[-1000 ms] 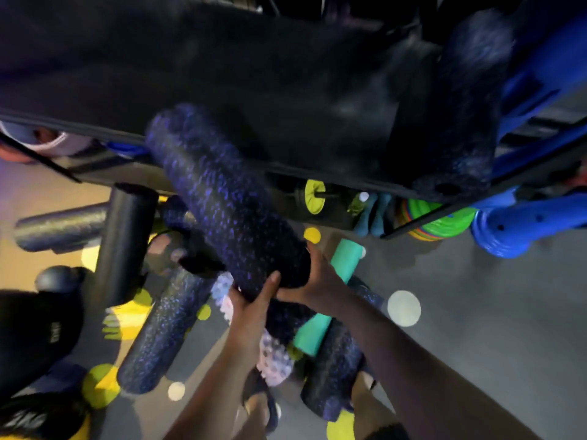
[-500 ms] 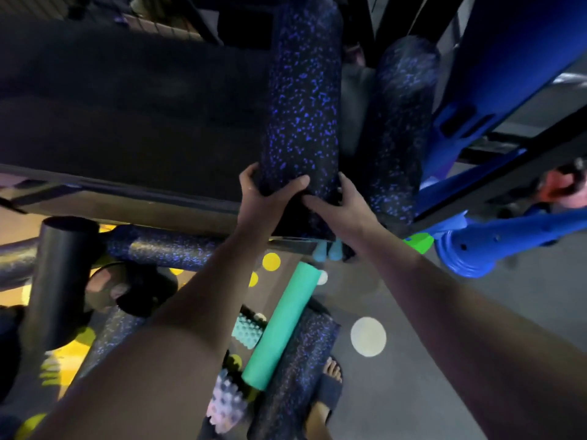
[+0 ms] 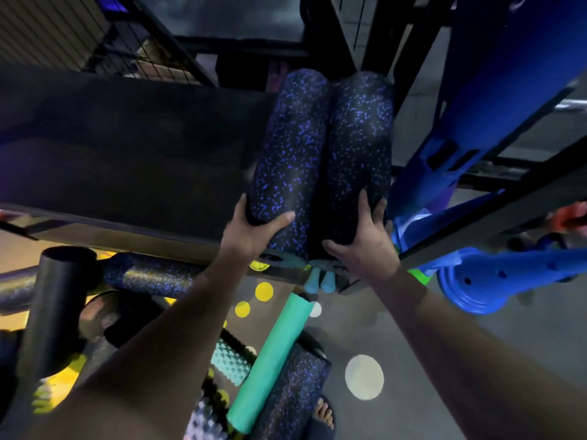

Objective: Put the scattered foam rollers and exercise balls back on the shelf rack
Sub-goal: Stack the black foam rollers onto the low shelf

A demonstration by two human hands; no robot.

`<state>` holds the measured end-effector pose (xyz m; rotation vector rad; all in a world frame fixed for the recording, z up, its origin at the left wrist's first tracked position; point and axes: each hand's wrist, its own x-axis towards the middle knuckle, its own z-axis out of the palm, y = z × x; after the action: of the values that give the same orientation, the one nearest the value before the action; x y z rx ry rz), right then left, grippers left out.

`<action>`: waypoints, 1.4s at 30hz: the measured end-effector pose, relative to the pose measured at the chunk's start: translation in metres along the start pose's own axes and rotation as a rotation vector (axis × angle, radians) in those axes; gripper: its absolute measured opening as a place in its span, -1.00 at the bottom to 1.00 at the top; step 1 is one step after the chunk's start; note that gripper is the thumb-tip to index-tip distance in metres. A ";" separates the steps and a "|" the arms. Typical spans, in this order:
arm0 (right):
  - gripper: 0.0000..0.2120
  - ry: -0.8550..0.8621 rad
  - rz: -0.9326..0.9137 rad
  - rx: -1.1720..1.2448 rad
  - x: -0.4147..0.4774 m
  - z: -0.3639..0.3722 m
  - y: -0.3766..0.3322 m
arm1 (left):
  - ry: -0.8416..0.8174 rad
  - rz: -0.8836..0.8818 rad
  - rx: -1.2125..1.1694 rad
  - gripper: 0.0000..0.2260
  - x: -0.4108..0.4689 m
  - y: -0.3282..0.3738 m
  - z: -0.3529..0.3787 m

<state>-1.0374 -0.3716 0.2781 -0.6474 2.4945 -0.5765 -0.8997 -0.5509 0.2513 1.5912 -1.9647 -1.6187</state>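
On the top shelf of the rack, in the head view, two black foam rollers flecked with blue lie side by side and touching, their long axes running straight away from the person, far ends pointing into the rack and near ends at the shelf's front edge. The left hand [image 3: 251,230] grips the near end of the left speckled roller [image 3: 286,147], thumb over the top and fingers wrapped round its left side. The right hand [image 3: 365,246] holds the near end of the right speckled roller [image 3: 359,147], fingers curled up its right side and thumb under the end. Both rollers rest on the dark flat shelf board [image 3: 127,147], which stretches away to the left; black wire mesh [image 3: 133,52] stands behind it. Hard against the right roller leans a long blue plastic piece [image 3: 495,90], crowding the right hand's fingers. Below, the grey floor [image 3: 428,344] carries a pale round dot [image 3: 363,381] and yellow dots [image 3: 263,291]. Scattered on it are a smooth teal foam roller [image 3: 270,357], a knobbly teal roller [image 3: 230,363], another blue-flecked roller [image 3: 292,392] beside a sandalled foot [image 3: 324,414], and a plain black cylinder [image 3: 60,306] at the left.
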 end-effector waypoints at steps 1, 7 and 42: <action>0.16 0.004 -0.018 0.006 0.000 0.000 0.001 | 0.031 0.006 -0.011 0.00 -0.006 -0.002 0.001; 0.16 -0.053 -0.155 -0.044 0.013 0.002 0.008 | 0.172 -0.067 -0.053 0.02 -0.033 -0.023 0.012; -0.72 0.445 -0.345 -0.185 -0.121 0.133 -0.026 | 0.047 0.175 0.144 -0.56 -0.081 -0.116 -0.049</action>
<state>-0.8629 -0.3632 0.2294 -1.1437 2.8928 -0.6790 -0.7606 -0.5041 0.2200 1.4413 -2.1708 -1.3917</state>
